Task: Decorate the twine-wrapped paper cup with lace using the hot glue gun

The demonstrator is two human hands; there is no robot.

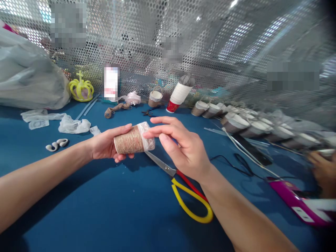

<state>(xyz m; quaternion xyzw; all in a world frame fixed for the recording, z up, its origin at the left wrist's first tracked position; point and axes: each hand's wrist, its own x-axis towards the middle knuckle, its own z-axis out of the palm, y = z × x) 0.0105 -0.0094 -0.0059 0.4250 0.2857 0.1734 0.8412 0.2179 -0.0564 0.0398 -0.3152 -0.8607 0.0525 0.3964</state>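
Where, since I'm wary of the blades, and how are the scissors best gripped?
By the yellow handle loop, I'd say, coming from the wearer's side. The scissors lie on the blue table with that loop nearest the wearer; the blades point away toward the twine-wrapped cup and the right forearm partly hides the red handle.

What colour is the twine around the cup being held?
The twine is tan brown with faint reddish flecks, best seen in the head view.
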